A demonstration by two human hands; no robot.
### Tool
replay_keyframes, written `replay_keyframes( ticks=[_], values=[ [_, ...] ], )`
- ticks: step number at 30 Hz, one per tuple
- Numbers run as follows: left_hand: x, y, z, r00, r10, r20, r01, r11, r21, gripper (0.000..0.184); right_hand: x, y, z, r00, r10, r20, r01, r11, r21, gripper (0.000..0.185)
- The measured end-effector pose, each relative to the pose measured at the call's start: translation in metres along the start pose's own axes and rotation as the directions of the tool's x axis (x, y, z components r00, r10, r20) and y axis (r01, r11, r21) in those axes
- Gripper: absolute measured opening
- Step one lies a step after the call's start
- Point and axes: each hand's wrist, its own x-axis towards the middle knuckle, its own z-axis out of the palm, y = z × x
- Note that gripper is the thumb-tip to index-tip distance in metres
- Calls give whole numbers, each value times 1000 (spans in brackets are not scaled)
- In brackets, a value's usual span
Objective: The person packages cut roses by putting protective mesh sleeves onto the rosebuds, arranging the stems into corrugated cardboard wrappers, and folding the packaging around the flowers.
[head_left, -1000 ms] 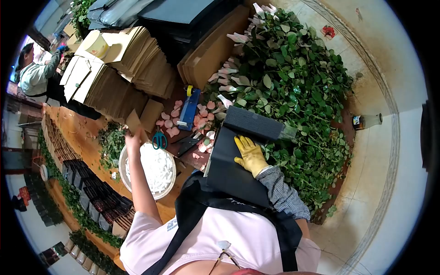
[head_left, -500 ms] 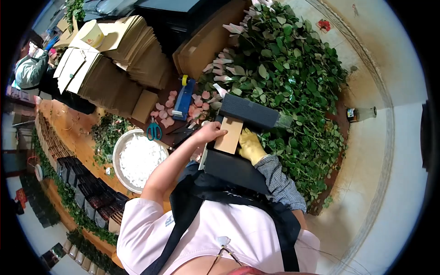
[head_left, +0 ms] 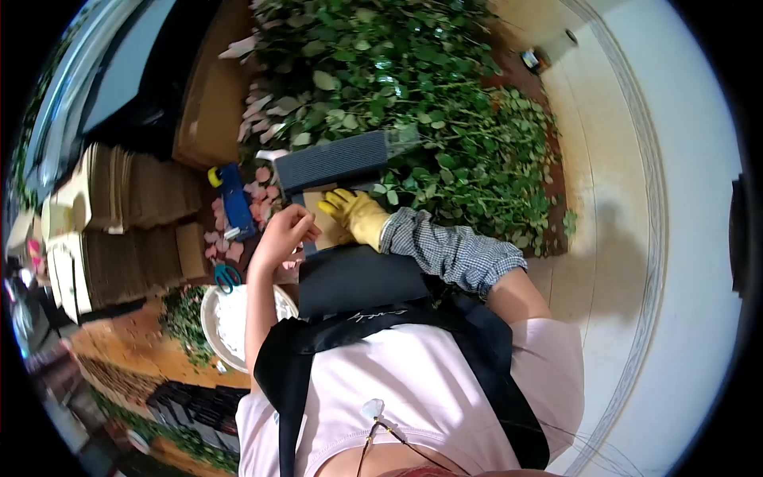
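My left hand (head_left: 288, 235), bare, is closed with curled fingers at the left edge of a brown cardboard piece (head_left: 317, 208). Whether anything is pinched in its fingertips is hidden. In a yellow glove, my right hand (head_left: 359, 218) lies across the cardboard, fingers stretched out toward the left. Just beyond it is a dark ribbed corrugated wrap (head_left: 332, 161), with clear film at its right end. A smooth black sheet (head_left: 359, 278) lies between my hands and my apron.
Leafy rose stems (head_left: 437, 103) cover the table's far and right side. Left are pink petals (head_left: 261, 193), a blue tape dispenser (head_left: 236, 203), teal-handled scissors (head_left: 228, 276), a round basket (head_left: 209, 322) of white pieces and stacked cardboard (head_left: 131, 191). A bottle (head_left: 536, 60) lies beyond the stems.
The view has turned and shifted. My gloved hand has moved from the cardboard's right edge onto its top. My left hand has drawn back to the cardboard's left edge, fingers more curled.
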Motion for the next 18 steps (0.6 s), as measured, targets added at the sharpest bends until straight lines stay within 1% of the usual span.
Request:
replay_keyframes(
  ticks=[1, 2, 3, 4, 5, 6, 7, 9, 10, 11, 12, 13, 14, 15, 16, 17, 18],
  values=[
    [-22, 40, -5, 961, -36, 273, 119, 949, -293, 31, 3, 1, 9, 1000, 9, 20, -9, 1000, -30, 103],
    [-34, 37, 1, 850, 167, 499, 144, 838, -526, 31, 13, 17, 60, 971, -83, -222, 120, 981, 155, 111],
    [-38, 33, 2, 650, 143, 746, 312, 845, -434, 37, 14, 16, 68, 972, -53, -227, 119, 950, 290, 116],
    [-40, 23, 16, 667, 25, 744, 129, 980, -148, 39, 12, 17, 69, 959, -68, -275, 155, 939, 308, 117],
    [-44, 5, 35, 704, -81, 705, -57, 984, 171, 42, 12, 17, 69, 941, -81, -328, 193, 926, 326, 118],
    [-54, -21, 53, 886, -30, 462, -147, 928, 343, 41, 11, 15, 69, 935, -66, -350, 216, 886, 410, 120],
    [-55, -50, 63, 949, -39, 312, -174, 762, 624, 40, 14, 13, 75, 932, -54, -357, 212, 883, 419, 121],
    [-61, -47, 65, 941, 163, 297, -316, 738, 596, 35, 15, 12, 79, 932, -38, -360, 187, 901, 391, 119],
    [-59, 6, 57, 903, -99, 418, -66, 930, 362, 31, 10, 10, 69, 949, -27, -314, 140, 928, 345, 114],
    [-63, 27, 59, 949, -152, 277, 91, 971, 222, 21, 8, 6, 64, 948, -24, -318, 141, 925, 352, 114],
    [-56, 38, 57, 988, -68, 137, 12, 928, 374, 19, 10, 4, 57, 978, 0, -209, 66, 948, 310, 111],
    [-45, 47, 54, 999, 42, 7, -40, 849, 527, 19, 16, 2, 59, 994, 29, -102, -1, 966, 258, 109],
    [-31, 45, 52, 982, 168, -80, -72, 740, 669, 23, 19, 1, 61, 993, 38, -108, -11, 971, 237, 106],
    [-16, 39, 50, 978, 189, -87, -54, 635, 770, 26, 7, 1, 22, 1000, 9, 5, -10, 983, 184, 94],
    [-5, 17, 48, 985, 170, -28, -77, 581, 810, 24, 6, -1, 20, 1000, 5, -4, -4, 982, 189, 94],
    [7, -7, 48, 989, 147, 28, -103, 529, 842, 23, 4, -4, 20, 992, 46, -114, -18, 973, 231, 81],
    [15, -21, 53, 995, 60, 74, -93, 465, 880, 21, 2, -5, 20, 972, 89, -216, -28, 961, 274, 68]
  ],
)
